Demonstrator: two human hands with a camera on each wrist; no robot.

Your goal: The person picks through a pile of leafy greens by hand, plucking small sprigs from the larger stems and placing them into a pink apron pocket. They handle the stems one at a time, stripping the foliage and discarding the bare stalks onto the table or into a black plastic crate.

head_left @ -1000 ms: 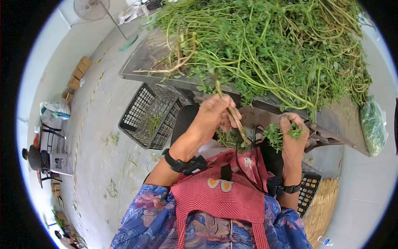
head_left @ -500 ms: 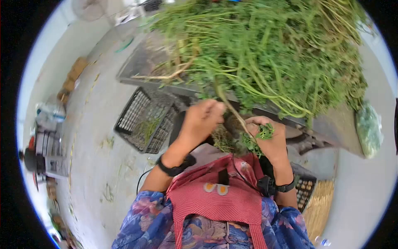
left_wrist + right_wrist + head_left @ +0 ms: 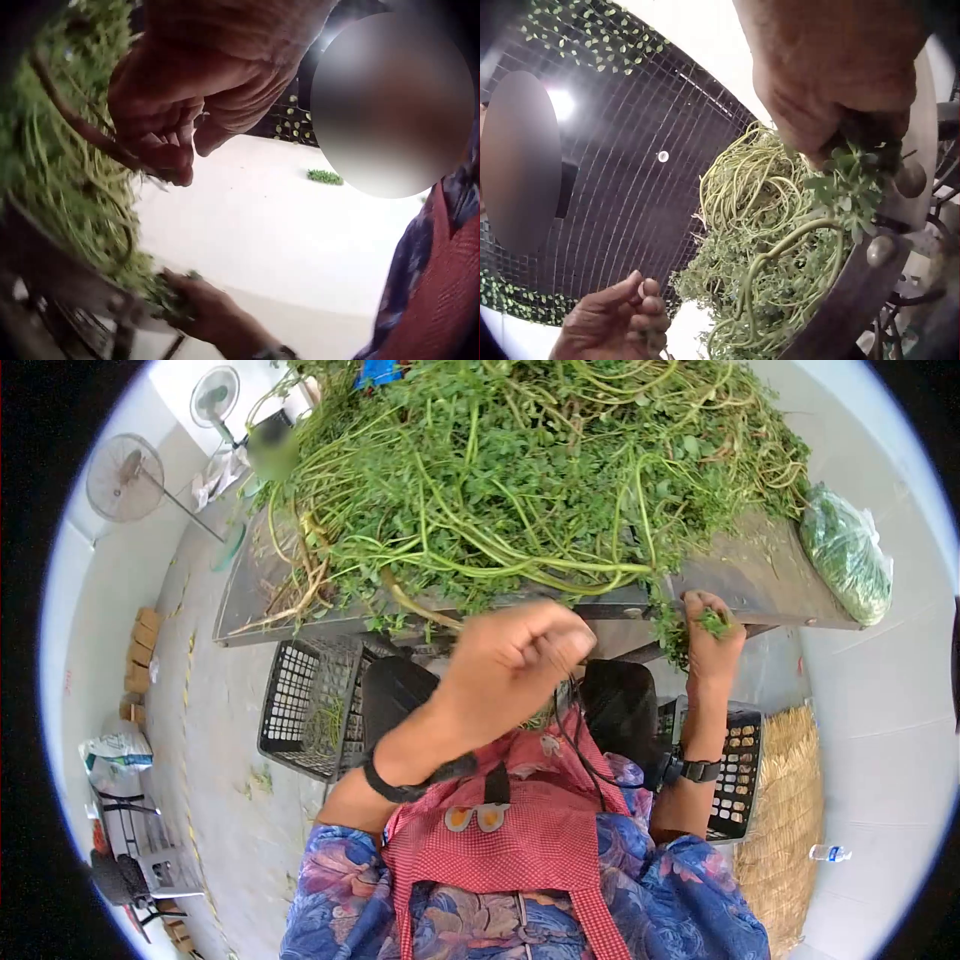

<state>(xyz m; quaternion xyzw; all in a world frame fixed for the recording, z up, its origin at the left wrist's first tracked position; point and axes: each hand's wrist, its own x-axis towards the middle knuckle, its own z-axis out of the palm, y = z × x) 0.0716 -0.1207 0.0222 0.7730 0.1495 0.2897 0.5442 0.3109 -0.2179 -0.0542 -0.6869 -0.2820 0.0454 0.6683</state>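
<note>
My left hand (image 3: 510, 670) is raised in front of the table edge with fingers curled and thumb drawn in toward them. A thick brownish plant stem (image 3: 90, 139) runs to its fingers in the left wrist view, and the hand hides part of that stem in the head view. Small leafy green sprigs (image 3: 851, 180) poke out of my right hand (image 3: 712, 640), which grips them close by the table's front edge. Behind both hands, a big heap of leafy green plants (image 3: 500, 480) with long stems covers much of the dark table (image 3: 755, 575).
Left below the table stands a black plastic crate (image 3: 300, 710) with some stems inside; another black crate (image 3: 740, 760) is by my right arm. A clear bag of greens (image 3: 845, 555) lies at the table's right end. A straw mat (image 3: 785, 790) and a bottle (image 3: 829, 853) are at right.
My left hand has lifted and come nearer the camera. The right hand, first beside the left one at the stem, has moved right with its sprigs. The head view has shifted.
</note>
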